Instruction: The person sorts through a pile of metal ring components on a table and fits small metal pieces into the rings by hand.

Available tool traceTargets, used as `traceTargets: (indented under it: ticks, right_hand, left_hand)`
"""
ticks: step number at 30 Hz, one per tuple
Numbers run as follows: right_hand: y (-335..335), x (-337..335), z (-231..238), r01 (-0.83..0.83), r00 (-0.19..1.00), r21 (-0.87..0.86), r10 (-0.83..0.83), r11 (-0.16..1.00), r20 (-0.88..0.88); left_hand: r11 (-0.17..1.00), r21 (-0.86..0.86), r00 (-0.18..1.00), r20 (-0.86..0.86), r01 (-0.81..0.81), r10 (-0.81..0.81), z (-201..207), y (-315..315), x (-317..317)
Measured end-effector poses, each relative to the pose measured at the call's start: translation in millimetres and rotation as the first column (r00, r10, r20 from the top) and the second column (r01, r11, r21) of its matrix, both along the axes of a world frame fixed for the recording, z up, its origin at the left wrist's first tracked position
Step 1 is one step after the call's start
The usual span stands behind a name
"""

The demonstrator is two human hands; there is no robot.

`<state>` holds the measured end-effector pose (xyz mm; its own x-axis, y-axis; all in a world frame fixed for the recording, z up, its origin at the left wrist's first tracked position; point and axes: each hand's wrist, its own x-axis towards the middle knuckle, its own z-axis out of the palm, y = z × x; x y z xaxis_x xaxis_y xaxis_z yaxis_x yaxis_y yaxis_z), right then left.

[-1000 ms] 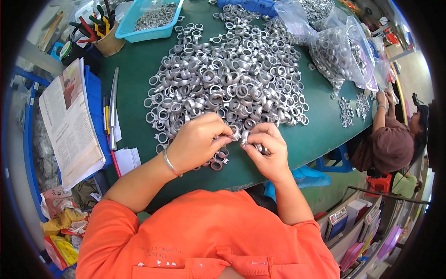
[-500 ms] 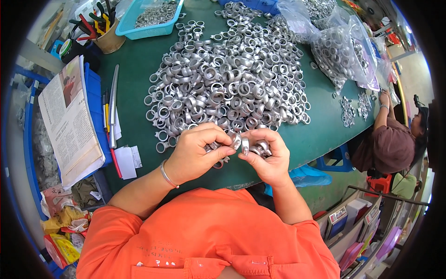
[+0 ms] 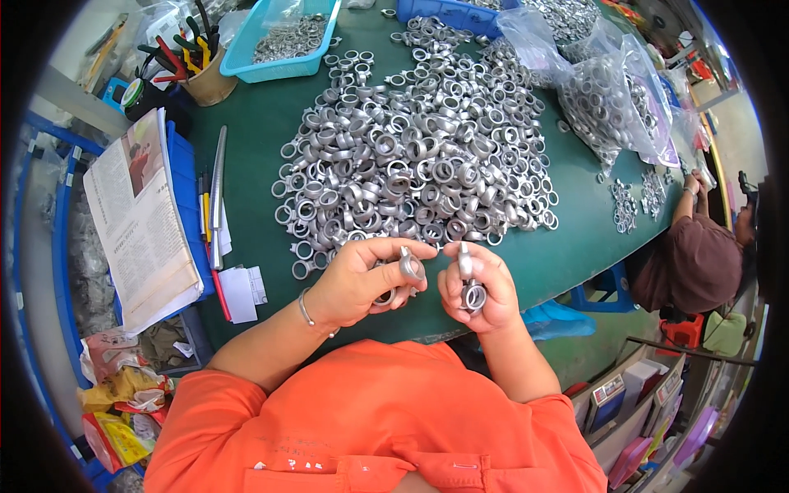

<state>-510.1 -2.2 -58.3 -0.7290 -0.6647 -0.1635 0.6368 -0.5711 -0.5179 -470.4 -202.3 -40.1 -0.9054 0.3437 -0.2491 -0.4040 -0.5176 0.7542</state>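
Silver-grey metal rings, each with a small lug, are in both of my hands at the near edge of a large pile of rings (image 3: 394, 177). My left hand (image 3: 345, 283) is closed with thumb and fingers around a metal ring (image 3: 405, 268); at least one more ring shows below it, partly hidden by the fingers. Opposite it, my right hand (image 3: 500, 300) pinches another metal ring (image 3: 465, 264) edge-on, and a further ring pokes out lower in its curled fingers. A small gap separates the two hands, and their palms are hidden.
On the green table (image 3: 263, 123) stand a turquoise basket (image 3: 283, 71) of small metal parts and clear bags of rings (image 3: 604, 107). To the left are a tapered metal rod (image 3: 217, 181), a newspaper (image 3: 136, 230) and a pot of pliers (image 3: 215, 82). A co-worker (image 3: 699, 259) sits at right.
My hands, which were touching with rings brought together, are now a little apart. Each holds its ring more upright. The whole view has shifted slightly.
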Motion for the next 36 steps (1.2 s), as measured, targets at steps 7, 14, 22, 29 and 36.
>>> traceTargets:
  ticks: [7,14,22,29,36]
  right_hand:
    - [-0.8,-0.9,-11.6,0.023,0.999,0.041,-0.024,0.999,0.032]
    - [-55.1,13.5,7.6,0.060,0.919,0.087,-0.089,0.994,0.383]
    - [-40.5,4.9,11.2,0.136,0.829,-0.109,-0.053,0.985,0.556]
    - [83.2,23.0,-6.2,0.390,0.899,-0.366,-0.263,0.845,0.350]
    - [195.6,65.8,-54.8,0.832,0.504,-0.026,-0.737,0.554,0.450]
  left_hand:
    - [0.996,-0.028,0.996,0.016,-0.083,0.083,2.5,1.3,-2.6]
    - [0.580,-0.485,0.532,-0.841,-0.655,-0.102,8.7,20.8,-16.3]
    - [0.391,-0.399,0.319,-0.913,-0.829,-0.255,25.2,39.6,-14.8]
    - [0.444,-0.381,0.377,-0.921,-0.811,-0.099,17.8,23.7,-14.1]
    - [0.600,-0.376,0.503,-0.863,-0.706,0.050,6.3,26.6,-9.3]
